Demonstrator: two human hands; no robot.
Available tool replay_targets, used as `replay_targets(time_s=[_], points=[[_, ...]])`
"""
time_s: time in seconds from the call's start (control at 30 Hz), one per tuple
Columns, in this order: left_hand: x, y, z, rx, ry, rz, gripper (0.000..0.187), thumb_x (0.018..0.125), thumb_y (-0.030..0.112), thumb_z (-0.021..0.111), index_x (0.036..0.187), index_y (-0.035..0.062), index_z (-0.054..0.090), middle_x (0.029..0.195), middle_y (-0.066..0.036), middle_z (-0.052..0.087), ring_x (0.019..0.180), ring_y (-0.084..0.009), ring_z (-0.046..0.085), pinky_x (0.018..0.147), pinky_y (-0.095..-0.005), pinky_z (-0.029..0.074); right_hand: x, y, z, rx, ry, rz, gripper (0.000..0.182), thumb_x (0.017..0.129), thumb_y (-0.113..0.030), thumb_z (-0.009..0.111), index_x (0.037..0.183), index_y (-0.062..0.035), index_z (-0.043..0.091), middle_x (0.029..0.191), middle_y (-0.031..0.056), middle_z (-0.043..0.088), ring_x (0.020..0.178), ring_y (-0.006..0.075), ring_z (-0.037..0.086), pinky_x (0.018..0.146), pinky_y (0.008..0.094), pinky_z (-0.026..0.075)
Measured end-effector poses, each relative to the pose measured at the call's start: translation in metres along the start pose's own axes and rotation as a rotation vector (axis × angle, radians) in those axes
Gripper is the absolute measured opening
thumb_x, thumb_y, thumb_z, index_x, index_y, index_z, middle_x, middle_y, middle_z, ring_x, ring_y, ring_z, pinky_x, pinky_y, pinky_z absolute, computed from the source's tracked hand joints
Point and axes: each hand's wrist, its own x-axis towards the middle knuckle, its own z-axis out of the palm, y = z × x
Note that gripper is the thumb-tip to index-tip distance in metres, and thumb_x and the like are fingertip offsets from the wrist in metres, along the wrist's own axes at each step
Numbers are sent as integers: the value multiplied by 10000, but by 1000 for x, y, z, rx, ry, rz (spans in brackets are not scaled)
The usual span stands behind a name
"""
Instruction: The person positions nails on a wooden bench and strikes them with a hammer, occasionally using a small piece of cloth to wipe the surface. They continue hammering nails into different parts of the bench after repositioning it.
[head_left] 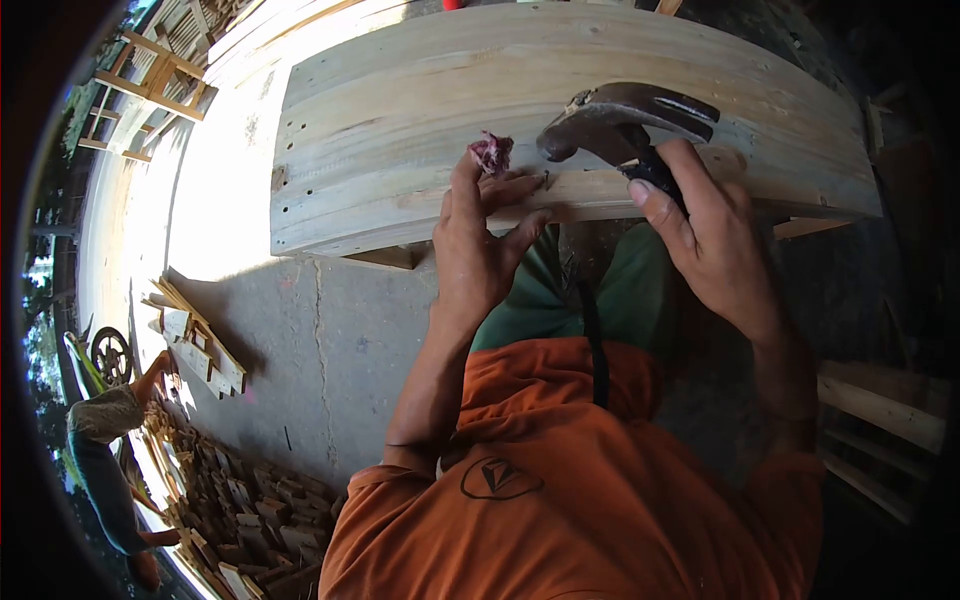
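Observation:
My right hand is wrapped round the black handle of a claw hammer, its dark metal head held over the wooden panel. At the panel's near edge is my left hand, fingers spread along the wood and thumb apart below. A purple-red bit of cloth sits at the tip of its raised finger. Right by the other fingertips, a small nail sticks up from the edge strip. The hammer's striking face is just above and to the right of that nail.
Dark holes dot the panel's left end. On the floor at left lie stacked wood pieces and a large heap of offcuts. Another person bends at far left. A wooden frame stands upper left; slatted wood is at right.

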Motion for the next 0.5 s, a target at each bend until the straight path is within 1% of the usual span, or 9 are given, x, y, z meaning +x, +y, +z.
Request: replay_targets(time_s=[0.07, 0.1, 0.23, 0.3, 0.33, 0.4, 0.43, 0.47, 0.5], points=[[-10, 1, 11, 305, 71, 110, 727, 780, 80, 813, 1367, 61, 385, 1101, -68, 738, 1124, -267, 615, 976, -393, 435, 4, 3, -1, -31, -51, 0, 194, 993, -166, 573, 1066, -4, 495, 618, 205, 555, 565, 388, 606, 511, 462, 416], [-10, -4, 18, 241, 121, 130, 748, 771, 112, 824, 1380, 64, 392, 1100, -22, 742, 1141, -251, 570, 985, -374, 377, 6, 4, 0, -52, -102, -1, 196, 990, -163, 577, 1073, -5, 496, 624, 212, 562, 574, 397, 609, 514, 466, 420], [-12, -11, 20, 305, 145, 191, 726, 778, 109, 820, 1372, 68, 405, 1070, -16, 750, 1103, -236, 586, 961, -360, 385, 8, -2, -1, -36, -119, 24, 198, 981, -155, 587, 1075, -5, 499, 628, 220, 567, 581, 401, 613, 517, 470, 425], [-11, -9, 19, 333, 109, 170, 693, 797, 108, 807, 1367, 75, 416, 1056, -3, 754, 1101, -226, 590, 958, -346, 373, 8, -2, -7, -80, -228, 123, 251, 992, -193, 594, 1148, -2, 548, 745, 176, 571, 607, 274, 553, 599, 374, 454], [-9, -9, 18, 334, 110, 170, 693, 797, 108, 807, 1367, 75, 416, 1056, -3, 754, 1101, -226, 590, 958, -346, 373, 12, -6, -11, -79, -227, 121, 251, 992, -193, 594, 1148, -2, 548, 745, 176, 571, 607, 274, 553, 599, 374, 454], [-9, -9, 19, 329, 111, 204, 661, 812, 104, 795, 1360, 76, 425, 1061, -5, 753, 1094, -222, 592, 963, -346, 362, 15, -17, -17, -23, -90, 81, 250, 998, -197, 584, 1160, -10, 548, 741, 171, 574, 596, 271, 545, 592, 366, 451], [-10, -10, 19, 327, 105, 199, 661, 812, 104, 795, 1360, 76, 425, 1061, -5, 753, 1094, -222, 592, 963, -346, 362, 15, -14, -13, -1, 23, -9, 236, 1004, -199, 569, 1154, -19, 543, 750, 175, 587, 595, 304, 558, 601, 377, 453], [-9, -11, 19, 313, 104, 212, 655, 813, 105, 794, 1357, 76, 429, 1063, -10, 752, 1089, -221, 595, 967, -346, 357, 14, -9, -11, -1, 21, -2, 236, 1004, -199, 569, 1154, -19, 543, 750, 175, 587, 595, 304, 558, 601, 377, 453], [-10, -12, 19, 300, 106, 225, 649, 815, 106, 792, 1354, 76, 433, 1066, -15, 752, 1084, -220, 598, 971, -347, 352, 14, -4, -11, -101, -91, -8, 240, 1005, -201, 564, 1154, -15, 537, 768, 184, 596, 617, 328, 572, 611, 388, 456]])
